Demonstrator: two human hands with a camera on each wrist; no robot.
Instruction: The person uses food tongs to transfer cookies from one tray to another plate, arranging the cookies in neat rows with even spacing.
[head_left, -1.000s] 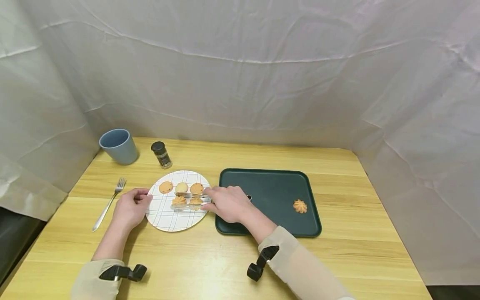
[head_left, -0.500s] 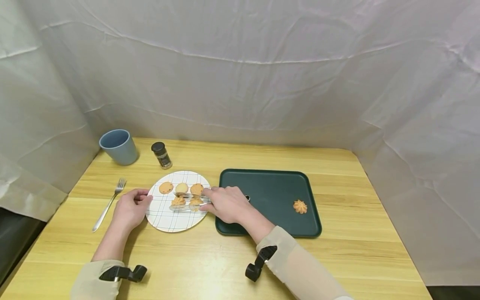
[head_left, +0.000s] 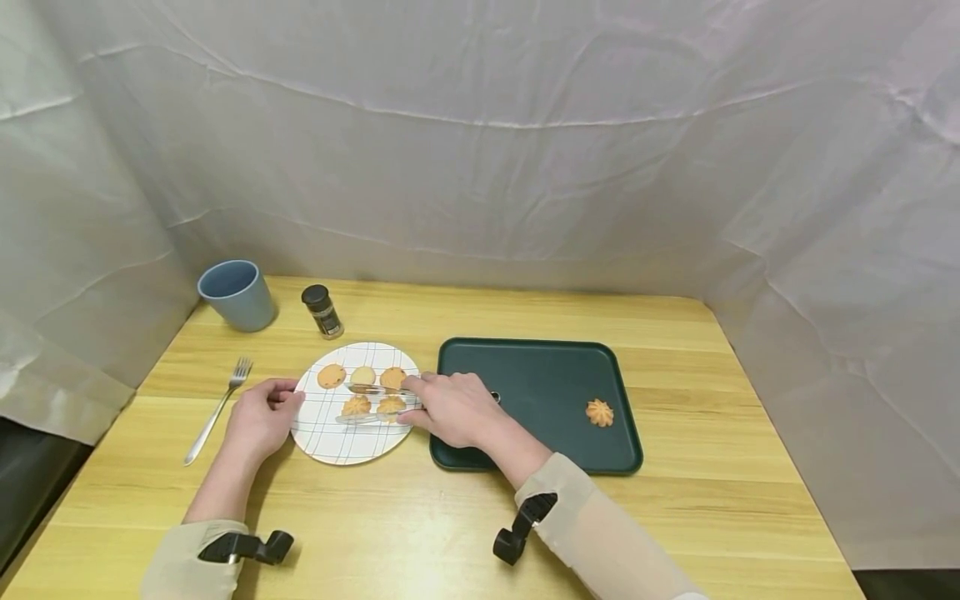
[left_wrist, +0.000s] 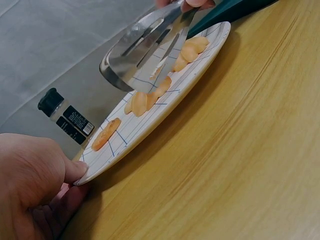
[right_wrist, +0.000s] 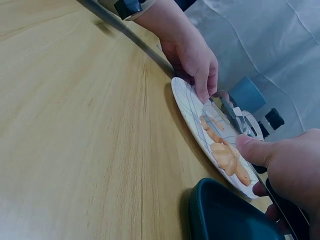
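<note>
My left hand (head_left: 262, 417) pinches the left rim of a white plate (head_left: 337, 437) with thin checked lines, its thumb on top in the left wrist view. My right hand (head_left: 459, 408) holds metal tongs (left_wrist: 142, 55) above the plate, their two slotted arms spread apart. In the head view the arms lie above and below two flower-shaped cookies, a left one (head_left: 356, 405) and a right one (head_left: 391, 405). Behind these sit three round cookies in a row: a speckled one (head_left: 331, 376), a pale one (head_left: 363, 376) and another speckled one (head_left: 393, 377).
A dark green tray (head_left: 525, 358) stands right of the plate, with one flower-shaped cookie (head_left: 599, 412) on it. Behind the plate are a black-capped spice jar (head_left: 323, 312) and a blue-grey cup (head_left: 237, 296). A fork (head_left: 217, 412) lies left of my left hand.
The tongs' arms have spread a little wider, their tips shifting slightly left. The left flower-shaped cookie sits slightly nearer to me. My left hand and the plate have stayed put.
</note>
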